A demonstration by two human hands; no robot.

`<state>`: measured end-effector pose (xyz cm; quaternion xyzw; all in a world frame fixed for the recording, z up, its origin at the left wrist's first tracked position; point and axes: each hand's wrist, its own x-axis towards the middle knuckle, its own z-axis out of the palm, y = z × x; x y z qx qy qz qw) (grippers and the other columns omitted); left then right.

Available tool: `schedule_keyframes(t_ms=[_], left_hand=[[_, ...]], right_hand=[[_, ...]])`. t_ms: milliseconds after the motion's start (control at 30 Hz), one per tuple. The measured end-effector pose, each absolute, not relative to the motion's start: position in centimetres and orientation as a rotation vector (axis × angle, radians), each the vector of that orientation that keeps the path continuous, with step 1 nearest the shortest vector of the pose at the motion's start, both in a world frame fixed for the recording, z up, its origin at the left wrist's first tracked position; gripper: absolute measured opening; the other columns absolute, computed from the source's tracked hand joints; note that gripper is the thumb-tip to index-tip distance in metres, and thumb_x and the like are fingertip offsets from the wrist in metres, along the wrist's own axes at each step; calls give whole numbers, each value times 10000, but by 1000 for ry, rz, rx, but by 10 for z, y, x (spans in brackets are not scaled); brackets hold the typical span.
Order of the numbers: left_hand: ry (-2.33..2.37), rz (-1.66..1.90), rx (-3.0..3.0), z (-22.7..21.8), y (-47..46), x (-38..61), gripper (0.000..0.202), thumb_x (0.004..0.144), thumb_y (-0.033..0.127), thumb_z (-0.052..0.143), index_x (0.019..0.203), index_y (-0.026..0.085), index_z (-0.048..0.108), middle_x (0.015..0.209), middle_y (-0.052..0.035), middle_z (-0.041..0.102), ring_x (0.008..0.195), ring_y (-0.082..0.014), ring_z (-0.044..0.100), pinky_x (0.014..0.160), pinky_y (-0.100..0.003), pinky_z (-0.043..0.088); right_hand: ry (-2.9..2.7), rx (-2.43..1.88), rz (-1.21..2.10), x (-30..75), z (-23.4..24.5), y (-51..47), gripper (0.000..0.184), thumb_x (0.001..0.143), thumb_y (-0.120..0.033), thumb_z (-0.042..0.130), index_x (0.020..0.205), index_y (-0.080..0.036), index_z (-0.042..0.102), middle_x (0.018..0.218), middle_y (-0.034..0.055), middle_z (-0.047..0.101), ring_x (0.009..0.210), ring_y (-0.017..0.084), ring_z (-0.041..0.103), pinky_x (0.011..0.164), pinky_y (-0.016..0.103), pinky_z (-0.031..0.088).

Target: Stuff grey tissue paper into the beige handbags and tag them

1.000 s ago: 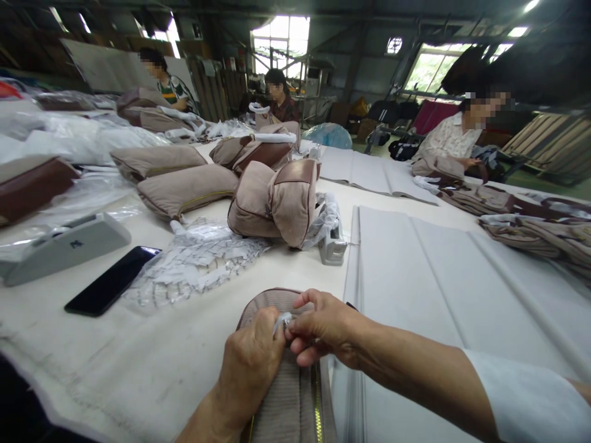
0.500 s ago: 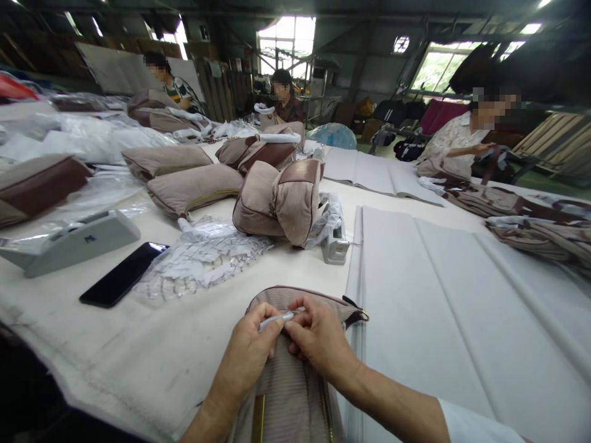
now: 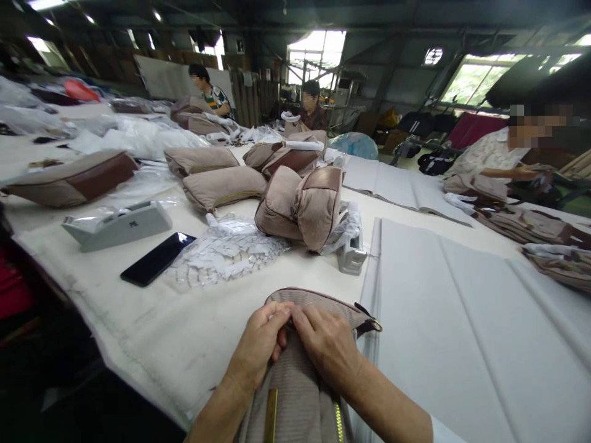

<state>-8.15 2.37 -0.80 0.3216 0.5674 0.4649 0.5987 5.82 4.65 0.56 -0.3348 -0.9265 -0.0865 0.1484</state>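
Note:
A beige corduroy bag [image 3: 295,394] with a gold zip lies in front of me at the table's near edge. My left hand [image 3: 261,341] and my right hand [image 3: 330,347] rest on its top, fingertips pinched together at the middle. What they pinch is hidden between the fingers. A dark strap tab with a gold ring [image 3: 369,323] sticks out at the bag's right corner.
A black phone [image 3: 157,259], a grey tape dispenser [image 3: 117,224] and a pile of clear plastic scraps [image 3: 226,252] lie to the left. Stuffed beige bags [image 3: 300,206] sit further back. Grey paper sheets [image 3: 462,320] cover the right. Three other people work at the far side.
The white strip I held between my fingers is no longer visible. Both hands have drawn together and lowered onto the bag. My view has shifted to the left.

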Motion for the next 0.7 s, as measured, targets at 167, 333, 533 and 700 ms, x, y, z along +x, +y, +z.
schedule_keyframes(t_ms=[167, 333, 533, 700], left_hand=[[1325, 1069, 740, -9, 25, -81, 375, 757, 474, 515, 881, 120, 522, 440, 64, 446, 312, -43, 301, 303, -138, 198], [1363, 1040, 732, -7, 26, -79, 370, 733, 476, 484, 847, 128, 536, 422, 55, 445, 304, -48, 303, 296, -141, 191], [1473, 998, 879, -8, 26, -75, 317, 804, 453, 386, 734, 169, 507, 429, 49, 437, 310, -64, 319, 310, -165, 207], [1620, 941, 1084, -7, 27, -75, 333, 841, 353, 298, 609, 187, 470, 418, 30, 445, 320, -95, 372, 332, -203, 247]], right_hand=[[-2698, -804, -279, 60, 0, 59, 110, 860, -126, 502, 961, -161, 527, 736, 20, 550, 654, 185, 514, 535, 300, 317], [-2709, -700, -381, 58, -3, 68, 69, 828, -125, 505, 807, -188, 487, 697, 11, 509, 619, 190, 489, 526, 312, 299], [-2752, -701, -412, 57, -6, 72, 82, 803, -118, 535, 781, -187, 496, 697, 17, 531, 621, 192, 528, 535, 311, 333], [-2862, -999, -189, 44, -2, 72, 92, 844, -117, 498, 793, -173, 549, 741, 57, 603, 663, 206, 592, 542, 301, 352]])
